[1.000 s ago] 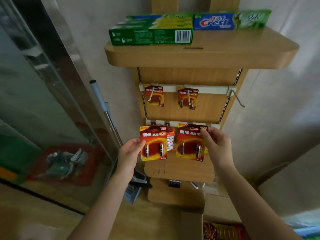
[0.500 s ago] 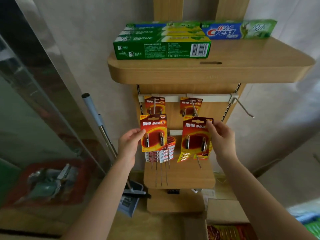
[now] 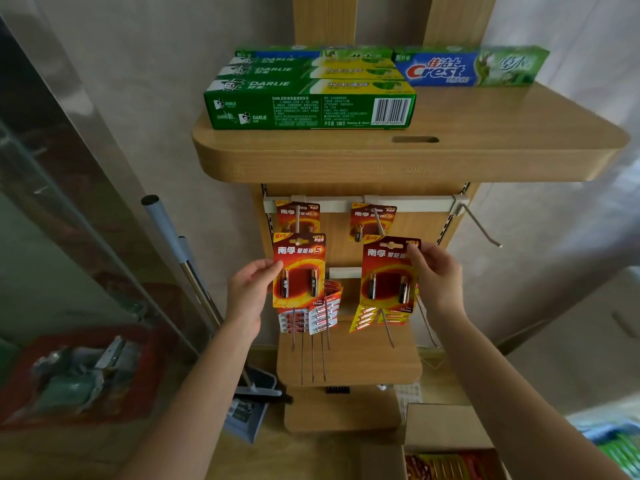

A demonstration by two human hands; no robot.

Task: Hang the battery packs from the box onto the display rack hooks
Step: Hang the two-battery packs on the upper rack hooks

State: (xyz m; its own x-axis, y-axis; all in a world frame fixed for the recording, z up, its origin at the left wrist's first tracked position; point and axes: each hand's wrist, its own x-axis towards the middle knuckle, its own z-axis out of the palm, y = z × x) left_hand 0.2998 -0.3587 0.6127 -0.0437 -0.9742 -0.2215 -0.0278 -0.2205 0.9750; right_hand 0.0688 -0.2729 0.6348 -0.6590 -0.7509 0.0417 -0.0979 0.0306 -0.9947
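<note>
My left hand grips a red two-battery pack by its left edge, its hang hole at the tip of the upper left hook. My right hand pinches the top right corner of a second red pack, held just below the upper middle hook. One pack hangs further back on each of those two hooks, against the white rail. Smaller battery packs hang on the lower hooks. The cardboard box with more packs sits at the bottom right.
An empty hook sticks out at the rail's right end. A wooden shelf above carries green toothpaste boxes and a Crest box. A mop handle leans at the left beside a glass panel; a dustpan lies below.
Both hands have lifted their packs from the lower rail up to the upper hooks. My head has moved closer, so the rack looks larger.
</note>
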